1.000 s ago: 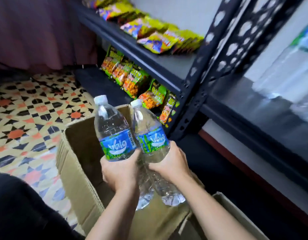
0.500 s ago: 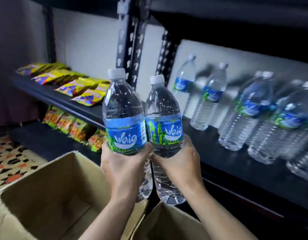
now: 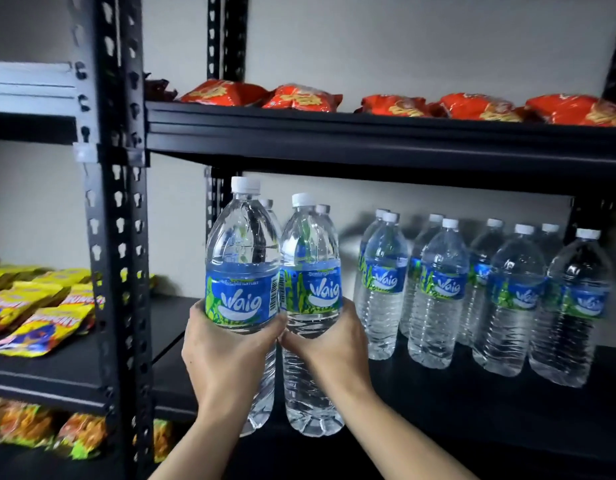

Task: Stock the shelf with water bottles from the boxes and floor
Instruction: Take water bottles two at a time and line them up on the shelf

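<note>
Fingers of the left hand (image 3: 223, 348) curl round one upright water bottle (image 3: 242, 258), those of the right hand (image 3: 330, 344) round a second bottle (image 3: 311, 271) (the two touch), both held at the shelf's (image 3: 472, 427) left front edge, near the standing bottles (image 3: 438, 296).

Plain off-white wall (image 3: 403, 46) across upper frame, evenly lit. Black metal shelf unit (image 3: 368, 133) centre-right w/ perforated uprights (image 3: 119, 237) left of centre; second bay (image 3: 40, 379) lower left.

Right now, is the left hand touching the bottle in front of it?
Touching. The head view shows the left hand wrapped round the left bottle just below its label.
</note>
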Motion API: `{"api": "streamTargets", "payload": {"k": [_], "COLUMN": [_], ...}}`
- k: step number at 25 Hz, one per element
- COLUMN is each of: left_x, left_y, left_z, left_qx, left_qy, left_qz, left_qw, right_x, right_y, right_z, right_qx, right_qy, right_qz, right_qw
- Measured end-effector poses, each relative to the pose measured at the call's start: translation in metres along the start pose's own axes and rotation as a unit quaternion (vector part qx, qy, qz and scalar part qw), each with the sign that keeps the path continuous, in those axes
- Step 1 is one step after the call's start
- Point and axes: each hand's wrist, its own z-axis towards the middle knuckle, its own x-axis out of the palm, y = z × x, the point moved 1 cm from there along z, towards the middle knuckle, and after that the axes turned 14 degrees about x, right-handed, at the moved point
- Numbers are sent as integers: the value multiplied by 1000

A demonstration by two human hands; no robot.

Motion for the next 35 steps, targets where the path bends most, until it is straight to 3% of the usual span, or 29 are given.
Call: {"api": "streamTargets", "payload": {"k": [11, 21, 28, 35], "left_x": [42, 37, 39, 38], "left_y": [37, 39, 42, 56], "left_z": [65, 85, 86, 86], "left_qx": [11, 30, 28, 27], "left_qy": [11, -2, 3, 12], "left_qz": [-26, -39, -42, -34], "left_qw": [1000, 999, 999, 999], "right_x": [78, 103, 104, 113], "right_y": [-13, -60, -65, -65], "right_z": [102, 91, 101, 113], "right_qx": [39, 12, 69, 47], "right_qy": [-96, -221, -176, -222], "right_qz": [23, -32, -12, -13], "right_qw": [994, 975, 982, 974]}}
